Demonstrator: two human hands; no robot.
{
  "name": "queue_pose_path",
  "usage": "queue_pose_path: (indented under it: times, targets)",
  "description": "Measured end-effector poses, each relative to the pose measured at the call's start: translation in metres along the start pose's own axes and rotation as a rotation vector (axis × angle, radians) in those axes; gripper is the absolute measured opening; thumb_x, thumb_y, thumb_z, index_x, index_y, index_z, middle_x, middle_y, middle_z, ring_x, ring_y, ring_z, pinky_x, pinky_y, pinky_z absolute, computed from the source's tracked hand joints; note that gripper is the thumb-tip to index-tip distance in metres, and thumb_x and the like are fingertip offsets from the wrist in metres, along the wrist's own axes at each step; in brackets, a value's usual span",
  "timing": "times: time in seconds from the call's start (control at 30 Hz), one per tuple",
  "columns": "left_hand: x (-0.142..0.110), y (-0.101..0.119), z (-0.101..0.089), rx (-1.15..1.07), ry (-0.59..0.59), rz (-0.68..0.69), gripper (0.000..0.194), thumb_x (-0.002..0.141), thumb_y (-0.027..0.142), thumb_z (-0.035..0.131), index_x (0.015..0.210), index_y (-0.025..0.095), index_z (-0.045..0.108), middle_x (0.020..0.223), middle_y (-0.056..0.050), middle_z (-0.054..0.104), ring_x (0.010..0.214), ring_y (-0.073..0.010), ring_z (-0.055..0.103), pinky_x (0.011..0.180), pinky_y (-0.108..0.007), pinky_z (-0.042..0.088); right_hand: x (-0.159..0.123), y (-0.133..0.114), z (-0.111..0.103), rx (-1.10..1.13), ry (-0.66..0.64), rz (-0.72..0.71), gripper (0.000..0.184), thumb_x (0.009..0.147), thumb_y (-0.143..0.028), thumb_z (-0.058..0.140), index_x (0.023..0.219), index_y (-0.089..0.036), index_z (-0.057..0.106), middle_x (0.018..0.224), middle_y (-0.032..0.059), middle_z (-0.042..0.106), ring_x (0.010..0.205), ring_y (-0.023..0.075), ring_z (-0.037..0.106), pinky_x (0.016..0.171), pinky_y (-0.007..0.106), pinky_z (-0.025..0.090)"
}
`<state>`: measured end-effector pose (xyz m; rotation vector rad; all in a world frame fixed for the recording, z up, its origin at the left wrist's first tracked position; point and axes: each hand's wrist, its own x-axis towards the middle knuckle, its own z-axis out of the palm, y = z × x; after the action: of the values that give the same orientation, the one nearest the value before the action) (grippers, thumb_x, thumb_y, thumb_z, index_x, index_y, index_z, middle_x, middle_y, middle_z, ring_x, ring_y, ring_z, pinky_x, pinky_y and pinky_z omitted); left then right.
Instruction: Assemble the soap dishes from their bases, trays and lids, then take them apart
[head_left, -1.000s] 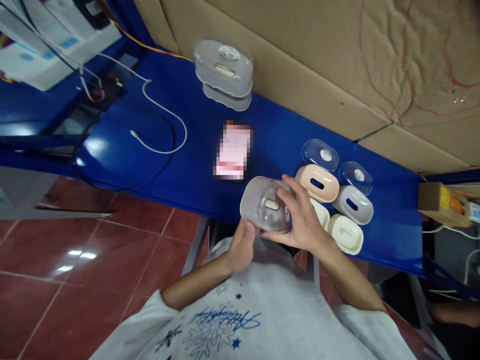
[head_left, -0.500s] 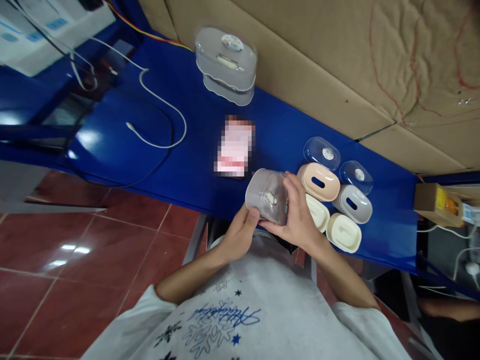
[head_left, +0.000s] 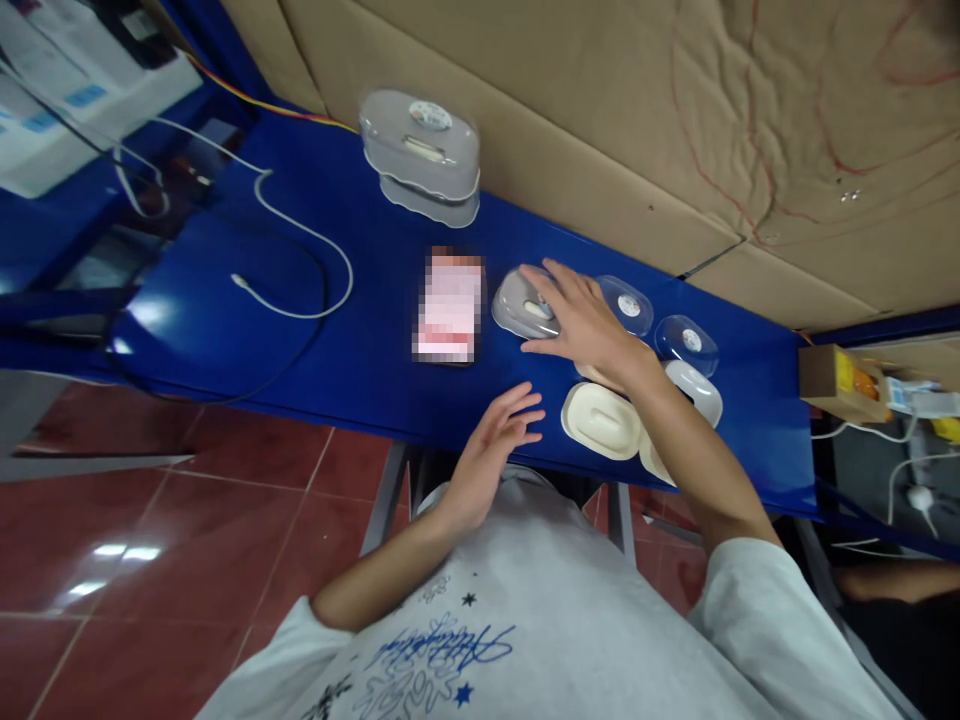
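Observation:
My right hand [head_left: 589,325] reaches over the blue table [head_left: 360,360] with index finger and thumb spanning a grey oval box with a clear lid [head_left: 517,303], which rests on the table beside a pixelated flat item [head_left: 448,305]. My left hand [head_left: 491,445] hovers open at the table's near edge, fingers spread, holding nothing. Just right of it lies a cream oval tray [head_left: 600,420]. Two clear oval lids [head_left: 628,303] [head_left: 686,340] and a pale grey tray [head_left: 701,388] lie beyond my right forearm, which hides other pieces.
A stack of lidded grey boxes [head_left: 420,150] stands at the back by the cardboard wall [head_left: 600,120]. A white cable [head_left: 300,240] loops across the left of the table. A small cardboard box [head_left: 829,368] sits past the right end. Red floor tiles lie below.
The grey lidded box, held in both hands near my chest, has moved forward onto the table under my right hand. My left hand let go and opened.

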<state>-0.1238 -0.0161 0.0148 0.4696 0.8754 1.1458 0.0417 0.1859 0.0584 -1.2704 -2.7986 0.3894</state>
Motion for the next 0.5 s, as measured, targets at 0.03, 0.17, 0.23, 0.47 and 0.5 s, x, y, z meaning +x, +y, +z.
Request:
queue_pose_path:
  times: [0.03,0.17,0.23,0.47,0.5]
  targets:
    - [-0.003,-0.002,0.001,0.016,-0.011,-0.011,0.045,0.102,0.045,0.069,0.144,0.030,0.066,0.151,-0.011,0.067,0.138,-0.0325,0.063,0.109,-0.047,0.054,-0.005,0.000,-0.005,-0.006,0.018,-0.012,0.104,0.091,-0.055,0.082,0.173,-0.028,0.025,0.179,0.0192,0.027,0.166,0.0480,0.023,0.128,0.076,0.024]
    - [-0.010,-0.007,-0.001,0.046,-0.023,-0.026,0.033,0.103,0.042,0.069,0.133,0.029,0.071,0.143,-0.009,0.070,0.128,-0.0282,0.068,0.103,-0.042,0.057,-0.075,-0.022,-0.018,0.031,0.166,-0.021,0.079,0.105,-0.058,0.062,0.170,-0.028,0.030,0.168,0.0171,0.048,0.157,0.0381,0.045,0.126,0.064,0.038]
    - [-0.009,-0.007,-0.005,0.039,-0.009,-0.019,0.028,0.103,0.040,0.068,0.128,0.028,0.072,0.138,-0.008,0.072,0.124,-0.0271,0.070,0.100,-0.040,0.058,-0.123,-0.039,-0.011,0.009,0.159,-0.008,0.069,0.104,-0.055,0.065,0.162,-0.023,0.045,0.147,0.0170,0.068,0.137,0.0369,0.063,0.114,0.059,0.051]
    - [-0.002,-0.010,-0.004,0.004,0.024,-0.065,0.037,0.096,0.041,0.078,0.130,0.026,0.072,0.140,-0.010,0.072,0.134,-0.0297,0.067,0.113,-0.046,0.053,-0.190,-0.064,0.042,-0.087,0.114,0.112,0.025,0.109,-0.025,0.058,0.128,-0.014,0.070,0.111,0.0147,0.080,0.100,0.0306,0.076,0.085,0.048,0.062]
    - [-0.001,-0.012,0.001,-0.021,0.018,-0.091,0.043,0.095,0.042,0.079,0.135,0.028,0.070,0.145,-0.010,0.070,0.139,-0.0302,0.064,0.118,-0.047,0.050,-0.188,-0.067,0.043,-0.026,0.143,0.117,0.025,0.109,-0.024,0.057,0.129,-0.015,0.070,0.111,0.0137,0.080,0.101,0.0292,0.076,0.088,0.047,0.063]
